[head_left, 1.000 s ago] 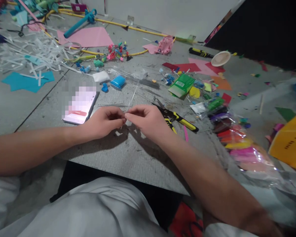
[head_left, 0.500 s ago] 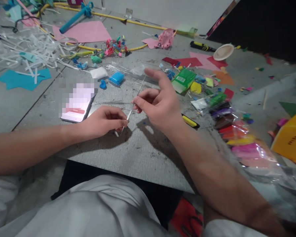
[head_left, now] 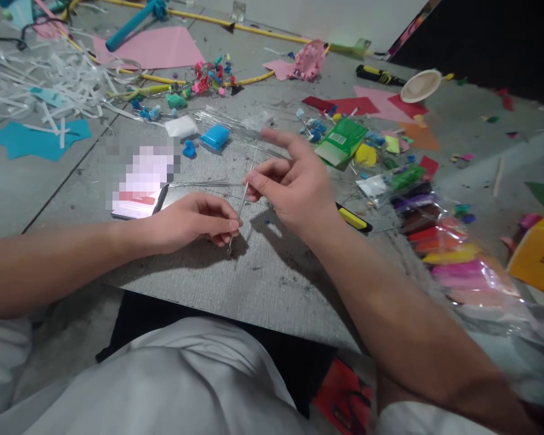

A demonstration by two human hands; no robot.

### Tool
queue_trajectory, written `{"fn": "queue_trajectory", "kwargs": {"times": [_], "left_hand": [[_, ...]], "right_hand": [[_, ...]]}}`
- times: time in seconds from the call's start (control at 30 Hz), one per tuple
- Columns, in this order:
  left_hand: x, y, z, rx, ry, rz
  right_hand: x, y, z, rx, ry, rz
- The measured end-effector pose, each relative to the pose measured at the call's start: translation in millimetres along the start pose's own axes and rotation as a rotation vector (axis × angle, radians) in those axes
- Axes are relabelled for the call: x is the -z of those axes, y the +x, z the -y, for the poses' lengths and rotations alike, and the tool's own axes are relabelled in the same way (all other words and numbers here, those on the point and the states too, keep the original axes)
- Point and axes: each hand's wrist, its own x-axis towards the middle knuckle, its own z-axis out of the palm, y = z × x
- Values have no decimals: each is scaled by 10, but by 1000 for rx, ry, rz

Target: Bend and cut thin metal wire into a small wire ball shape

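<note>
A thin silvery wire (head_left: pixel 243 204) runs slantwise between my two hands, above the grey table. My left hand (head_left: pixel 188 225) pinches it low down, and a small curl in the wire shows just below those fingertips. Higher up, the thumb and fingers of my right hand (head_left: pixel 297 187) close on the same wire, while its index finger points outward. Behind my left hand lie more straight wires (head_left: pixel 204 183) beside a phone (head_left: pixel 140 181) with a lit, blurred screen. A packet of blue clay (head_left: pixel 214 138) and a white packet (head_left: pixel 181 127) lie beyond the hands.
White paper strips (head_left: pixel 72 84) heap at the far left. Right of my right hand are a yellow-black cutter (head_left: pixel 354 219), a green packet (head_left: pixel 342 142) and several coloured clay packs (head_left: pixel 462 272). Pink paper (head_left: pixel 163 48) and a yellow cord (head_left: pixel 217 25) lie at the back.
My left hand has shifted slightly right, and its fingers now sit closer around the wire. The curled lower end shows more clearly. My right hand keeps almost the same pose; the view has tilted a little.
</note>
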Motion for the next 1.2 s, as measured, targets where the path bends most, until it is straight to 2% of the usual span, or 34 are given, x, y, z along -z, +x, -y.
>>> {"fn": "queue_trajectory", "kwargs": {"times": [0.2, 0.5, 0.97, 1.2], "left_hand": [[-27, -8, -24, 22, -40, 31], [-20, -16, -72, -62, 130, 24], [-12, -9, -55, -71, 104, 30], [-17, -13, -73, -69, 118, 33]], "right_hand": [[-13, -20, 61, -67, -28, 37], [-107, -104, 217, -133, -22, 35], [-73, -84, 213, -161, 10, 106], [-4, -109, 115, -120, -160, 93]]}}
